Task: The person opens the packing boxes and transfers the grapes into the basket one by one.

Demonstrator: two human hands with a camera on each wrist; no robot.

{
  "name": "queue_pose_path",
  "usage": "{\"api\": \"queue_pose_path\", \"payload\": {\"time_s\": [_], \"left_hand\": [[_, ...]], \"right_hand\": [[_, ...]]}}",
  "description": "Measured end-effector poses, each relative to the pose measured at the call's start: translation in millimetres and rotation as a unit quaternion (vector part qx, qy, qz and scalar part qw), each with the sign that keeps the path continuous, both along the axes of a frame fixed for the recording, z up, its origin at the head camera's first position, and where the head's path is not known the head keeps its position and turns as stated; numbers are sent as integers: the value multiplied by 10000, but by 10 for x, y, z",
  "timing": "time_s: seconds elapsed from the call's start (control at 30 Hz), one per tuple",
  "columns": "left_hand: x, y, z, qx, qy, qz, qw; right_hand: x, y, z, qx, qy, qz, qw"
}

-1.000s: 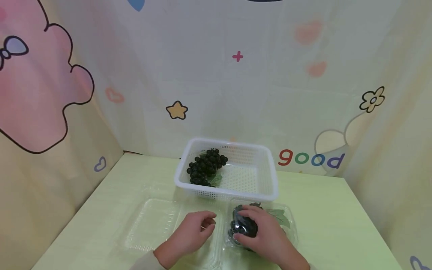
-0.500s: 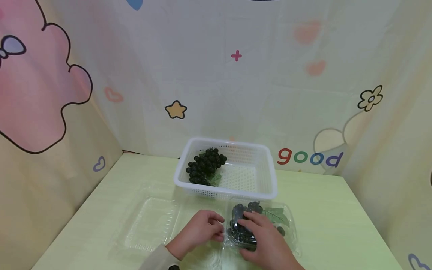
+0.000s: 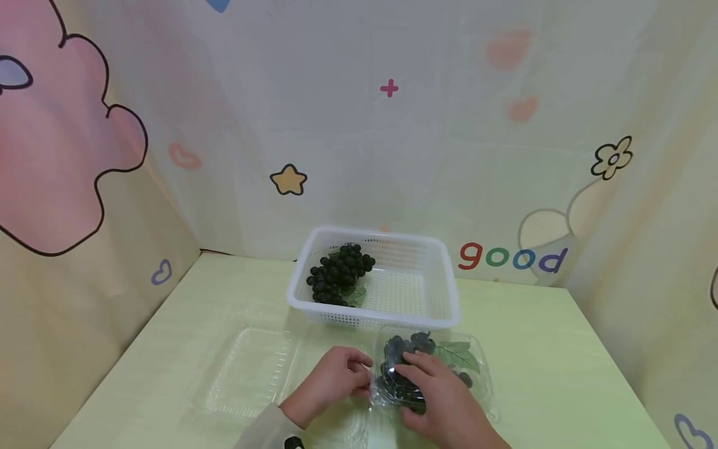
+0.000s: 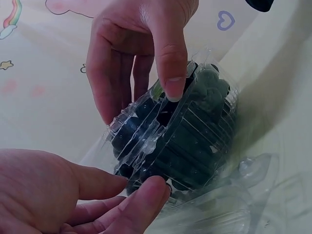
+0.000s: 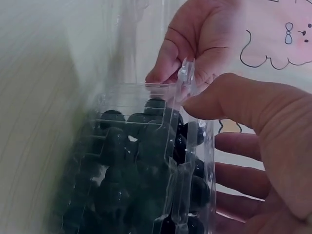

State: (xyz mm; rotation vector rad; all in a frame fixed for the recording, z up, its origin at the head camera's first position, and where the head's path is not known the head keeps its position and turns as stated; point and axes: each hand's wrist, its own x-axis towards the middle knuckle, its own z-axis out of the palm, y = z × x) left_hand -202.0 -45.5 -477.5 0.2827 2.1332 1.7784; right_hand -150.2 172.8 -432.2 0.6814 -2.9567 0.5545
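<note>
A clear plastic clamshell box with a bunch of dark grapes and a green leaf inside stands on the table, its lid down over the fruit. My right hand lies across the lid and grips the box, thumb on the near rim and fingers over the top. At the left end, my left hand pinches the rim between thumb and forefinger, as the left wrist view shows. Plastic ribs and glare blur the grapes in both wrist views.
Behind the box stands a white perforated basket holding another bunch of dark grapes at its left. A second clear clamshell lies spread on the table at left, partly under my left forearm. A printed curtain encloses the table.
My left hand has moved right to the box's left rim. My right hand has shifted toward me, baring more of the lid, with its thumb now at the near rim.
</note>
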Motion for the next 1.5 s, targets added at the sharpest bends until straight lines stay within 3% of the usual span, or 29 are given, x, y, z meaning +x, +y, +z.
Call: {"api": "queue_pose_path", "payload": {"time_s": [0.2, 0.5, 0.67, 0.8, 1.0, 1.2, 1.4, 1.5], "left_hand": [[-29, 0, 18, -82, -6, -78, 9999], [-82, 13, 26, -535, 104, -241, 9982], [-95, 0, 42, -480, -48, -445, 9978], [-95, -4, 53, -539, 106, -556, 9969], [-103, 9, 96, -843, 383, -673, 9934], [-95, 14, 114, -1114, 701, -638, 9892], [-66, 16, 101, -1020, 612, -465, 9918], [-63, 7, 100, -1012, 602, -411, 9922]], "right_hand": [[2, -7, 21, 468, 501, 361, 9970], [-18, -103, 17, 1323, 1288, 720, 9802], [-82, -157, 38, 1675, 1467, 919, 9706], [-130, -190, 50, 1839, 1508, 1013, 9660], [-153, -203, 71, 1825, 1363, 943, 9691], [-186, -193, 129, 1381, 1290, 741, 9792], [-140, -144, 110, 1522, 1276, 719, 9774], [-107, -70, 62, 1360, 1446, 728, 9774]]}}
